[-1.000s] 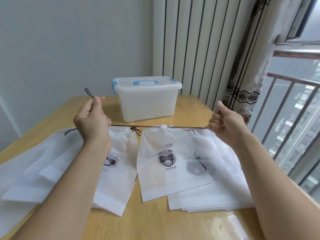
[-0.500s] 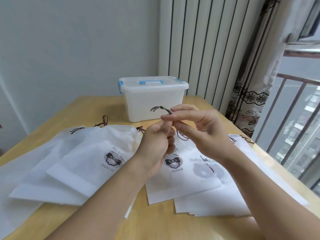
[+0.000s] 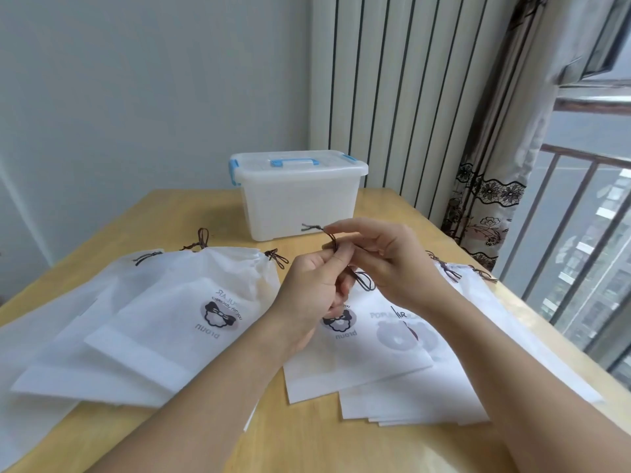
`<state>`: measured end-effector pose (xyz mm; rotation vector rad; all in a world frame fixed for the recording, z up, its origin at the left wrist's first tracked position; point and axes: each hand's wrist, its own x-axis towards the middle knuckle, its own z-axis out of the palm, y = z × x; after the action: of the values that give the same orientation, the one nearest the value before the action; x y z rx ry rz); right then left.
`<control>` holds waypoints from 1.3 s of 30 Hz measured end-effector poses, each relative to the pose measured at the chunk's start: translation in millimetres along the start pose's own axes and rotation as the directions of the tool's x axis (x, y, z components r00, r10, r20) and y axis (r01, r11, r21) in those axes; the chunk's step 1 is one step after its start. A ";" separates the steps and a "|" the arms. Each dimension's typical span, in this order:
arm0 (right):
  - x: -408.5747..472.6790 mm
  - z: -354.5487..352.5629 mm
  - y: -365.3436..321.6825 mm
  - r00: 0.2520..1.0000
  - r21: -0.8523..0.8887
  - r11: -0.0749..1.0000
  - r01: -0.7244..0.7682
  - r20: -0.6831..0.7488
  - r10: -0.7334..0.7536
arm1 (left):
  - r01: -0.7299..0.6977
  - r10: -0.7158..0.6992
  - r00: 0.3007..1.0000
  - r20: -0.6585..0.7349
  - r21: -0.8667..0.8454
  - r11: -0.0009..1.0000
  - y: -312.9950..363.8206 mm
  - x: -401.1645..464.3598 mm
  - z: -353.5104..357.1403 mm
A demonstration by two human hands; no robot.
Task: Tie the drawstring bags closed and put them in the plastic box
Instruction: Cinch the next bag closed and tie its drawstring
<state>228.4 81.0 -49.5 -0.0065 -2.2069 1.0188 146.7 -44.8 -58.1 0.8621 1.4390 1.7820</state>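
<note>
1. Mid-knot at frame centre: left hand (image 3: pixel 316 285) and right hand (image 3: pixel 386 257) each in pinch grip on brown cord (image 3: pixel 333 240) of bag (image 3: pixel 355 339) on counter (image 3: pixel 164 213).
2. Next: pull snug, then open lidded box (image 3: pixel 297 196), upper centre.

a pale honey-yellow wooden table (image 3: pixel 211 213) carries white, slightly see-through drawstring bags (image 3: pixel 191 312), each printed with a grey circle holding a black bow motif and grey lettering. their cords (image 3: pixel 363 281) are dark brown. near the table's far edge stands a frosted, milky-white plastic box (image 3: pixel 297 206) with sky-blue clips and a sky-blue handle on its lid. behind it, a cream panel (image 3: pixel 403 87) is striped with thin black vertical lines. at the right, a beige curtain (image 3: pixel 485 213) bears a black lace-like floral band. the wall (image 3: pixel 136 80) is pale grey-blue.
</note>
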 end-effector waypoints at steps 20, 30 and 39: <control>5.0 -18.3 -13.7 0.913 0.445 0.801 -0.400 0.117 0.391 | 0.114 -0.121 0.993 0.013 -0.452 0.885 14.0 10.1 -18.3; -0.1 -14.4 -9.0 0.848 0.107 0.861 -0.497 0.272 0.456 | -0.244 0.263 0.962 -0.079 0.197 0.950 16.4 13.8 -28.2; 4.1 -13.6 -11.7 0.810 0.357 0.728 -0.585 0.286 0.511 | -0.310 0.317 0.948 0.000 -0.216 0.926 16.8 8.6 -18.8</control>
<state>236.5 83.1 -33.2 -0.4196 -2.1153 1.8957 124.7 -50.3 -44.1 1.0480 1.1055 2.1018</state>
